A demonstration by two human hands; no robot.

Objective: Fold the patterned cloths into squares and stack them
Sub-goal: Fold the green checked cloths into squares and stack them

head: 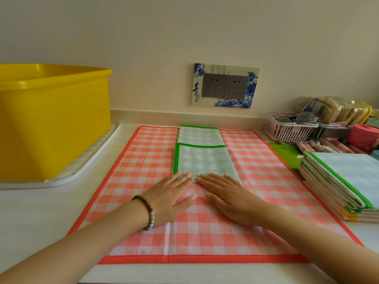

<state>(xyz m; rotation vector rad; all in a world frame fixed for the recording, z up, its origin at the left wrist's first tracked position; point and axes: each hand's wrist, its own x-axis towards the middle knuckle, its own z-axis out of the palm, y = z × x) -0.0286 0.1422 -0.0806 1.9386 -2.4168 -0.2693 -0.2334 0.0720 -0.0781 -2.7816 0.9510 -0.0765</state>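
Right in the middle of the frame, a green checked cloth [202,158] lies folded on a big spread-out red checked cloth [143,165]. Left hand [171,198] and right hand [227,198] press flat, fingers straight, fingertips on its near edge. Folded cloths [338,181] are stacked at right; a yellow tub [53,121] sits upper left.

We see our left hand [172,199] and right hand [227,199] lying flat, side by side, on the big red checked cloth [143,171] spread on the bench [30,212]. Our fingertips touch the near edge of the folded green checked cloth [203,158] at 12 o'clock. A stack of folded cloths [344,181] sits at 3 o'clock, and a yellow tub [53,119] at 10 o'clock.
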